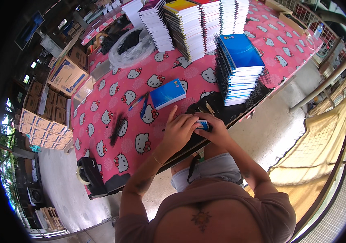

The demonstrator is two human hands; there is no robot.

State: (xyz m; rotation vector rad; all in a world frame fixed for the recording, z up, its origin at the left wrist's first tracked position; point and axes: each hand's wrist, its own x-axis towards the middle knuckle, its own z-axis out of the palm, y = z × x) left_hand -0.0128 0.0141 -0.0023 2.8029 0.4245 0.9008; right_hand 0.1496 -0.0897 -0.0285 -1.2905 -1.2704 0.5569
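Observation:
At the near edge of the table, my two hands meet over a small blue-and-white object, with most of it hidden by the fingers. My right hand is closed round its right side. The fingers of my left hand press on it from the left, while the index finger points forward. Just beyond lies a blue notebook with punch holes along its edge and no coil visible. Beside its left end rest a blue pen-like tool and a thinner blue-and-red one. Black binding coils lie further left.
A tall stack of blue spiral notebooks stands to the right, with more notebook stacks behind. Plastic-wrapped black coils sit at the back left. A tape dispenser stands at the near left corner. Cardboard boxes are piled beyond the table.

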